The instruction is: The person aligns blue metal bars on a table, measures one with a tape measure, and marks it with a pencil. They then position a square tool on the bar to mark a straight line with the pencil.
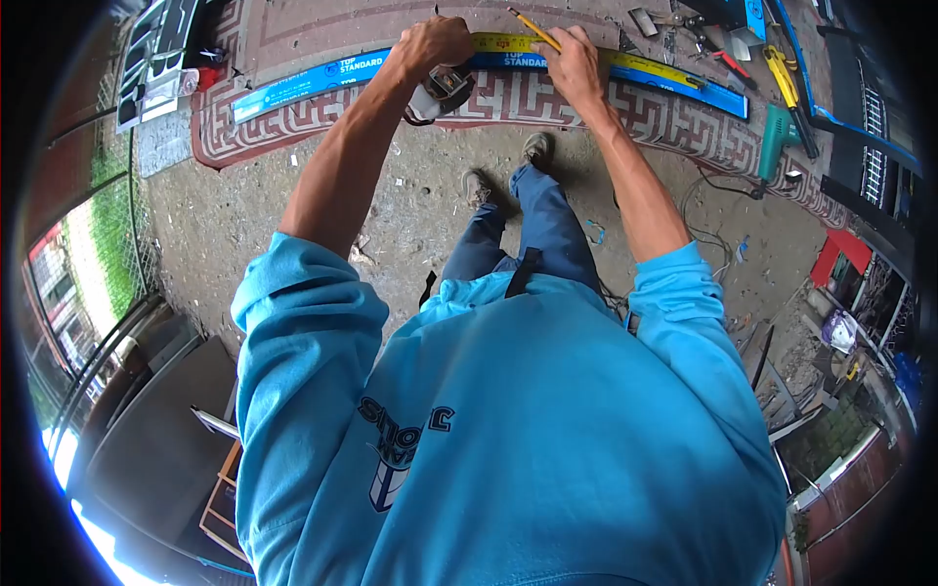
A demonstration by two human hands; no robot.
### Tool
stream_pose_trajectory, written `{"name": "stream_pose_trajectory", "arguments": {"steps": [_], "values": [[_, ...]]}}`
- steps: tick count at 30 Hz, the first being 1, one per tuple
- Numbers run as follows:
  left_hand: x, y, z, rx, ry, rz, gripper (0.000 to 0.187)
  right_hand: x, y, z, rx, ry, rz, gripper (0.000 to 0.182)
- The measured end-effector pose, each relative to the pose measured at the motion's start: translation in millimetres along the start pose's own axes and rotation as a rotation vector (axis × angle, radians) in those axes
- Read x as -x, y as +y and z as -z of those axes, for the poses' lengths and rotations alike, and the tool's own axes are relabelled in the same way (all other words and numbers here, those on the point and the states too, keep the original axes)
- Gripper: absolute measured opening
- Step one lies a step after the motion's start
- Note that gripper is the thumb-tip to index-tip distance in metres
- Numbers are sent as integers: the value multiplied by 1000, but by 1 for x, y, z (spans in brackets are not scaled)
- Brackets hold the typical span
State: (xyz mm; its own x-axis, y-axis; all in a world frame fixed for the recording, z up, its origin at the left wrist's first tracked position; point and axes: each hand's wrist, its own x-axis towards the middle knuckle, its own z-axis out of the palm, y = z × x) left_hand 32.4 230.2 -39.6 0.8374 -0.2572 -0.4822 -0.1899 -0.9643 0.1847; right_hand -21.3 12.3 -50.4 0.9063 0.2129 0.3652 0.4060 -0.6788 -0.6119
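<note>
A green tool [774, 142] lies on the right, near a yellow one [781, 74]. Left stands a mesh fence [143, 200]

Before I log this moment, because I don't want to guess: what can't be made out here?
- Head view: small markings on the yellow tape, too fine to read.
- Head view: part of the blue strip, covered by the right hand.
- Head view: left hand fingertips, hidden by the hand itself.

Two hands [435, 45] [575, 70], one pencil [532, 29] and one tape measure [500, 43] show.
</note>
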Motion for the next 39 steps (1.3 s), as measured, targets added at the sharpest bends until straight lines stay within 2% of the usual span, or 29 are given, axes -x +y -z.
{"name": "stream_pose_trajectory", "arguments": {"steps": [4, 6, 13, 15, 18, 19, 21, 28, 30, 31, 33, 37, 39], "values": [[-10, -7, -7, -85, 10, -67, 25, -1, -1, 1, 7, 6, -51, 28], [-12, -11, -3, -279, -25, -295, 24, -5, 0, 4, 31, -63, -113, 34], [-14, -16, -3, -421, -28, -461, 23, -4, -1, 2, 35, -18, -166, 36], [-8, -13, -2, -228, -19, -239, 23, -5, -6, 7, 35, -63, -154, 37], [-27, -37, -24, -164, -6, -231, 26, -4, -10, 1, 12, 10, -113, 29], [-14, -25, -10, -169, -5, -233, 26, -3, -7, -1, 11, 14, -114, 29], [10, -2, 10, -92, 2, 40, 32, -3, -4, -4, 36, 29, -72, 38], [1, -7, 7, -68, -26, 79, 36, -4, -4, -4, 55, -13, -98, 40], [-35, -36, -27, -129, -28, -125, 36, -2, -6, -4, 38, 46, -96, 30], [-21, -22, -12, -127, -30, -127, 36, 0, -6, -4, 40, 44, -98, 30], [3, 6, 20, -102, -145, 92, 38, 0, -6, -5, 52, 49, -81, 31], [12, 14, 28, -94, -128, 128, 38, -1, -20, 2, 73, 41, -197, 40], [16, 20, 35, -108, -131, 138, 37, -4, -21, 2, 146, 22, -329, 46]]}}
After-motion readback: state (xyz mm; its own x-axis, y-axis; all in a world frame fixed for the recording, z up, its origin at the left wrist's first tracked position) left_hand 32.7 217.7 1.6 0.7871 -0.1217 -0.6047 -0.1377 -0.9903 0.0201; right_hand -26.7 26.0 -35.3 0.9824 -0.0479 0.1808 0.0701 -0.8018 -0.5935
